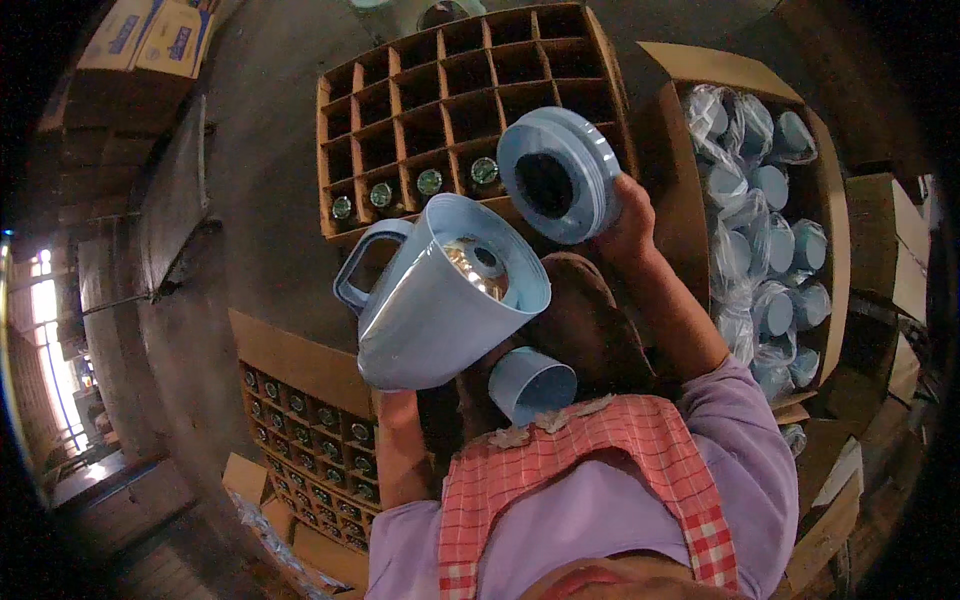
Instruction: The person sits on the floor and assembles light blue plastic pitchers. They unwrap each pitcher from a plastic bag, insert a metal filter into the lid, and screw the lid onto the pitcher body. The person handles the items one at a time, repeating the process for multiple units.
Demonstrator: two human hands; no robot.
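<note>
A light blue vacuum jug (pixel 420 310) with a side handle is tilted in front of me, its wide opening toward the right. Inside it shows a shiny metallic liner (pixel 470 262). My left hand (pixel 397 408) supports the jug from below, its fingers hidden behind the body. To the right, my right hand (pixel 630 222) grips the edge of a round, threaded light blue jug part (pixel 590 150) with a dark centre, apart from the jug. A light blue cup (pixel 530 387) lies on its side in my lap.
Ahead stands a divided cardboard box (pixel 420 85) with several glass liners in its nearest row. At right, an open carton (pixel 825 200) holds several plastic-wrapped light blue parts. Another divided carton (pixel 300 345) with glass pieces sits at lower left. Stacked boxes (pixel 145 40) are farther left.
</note>
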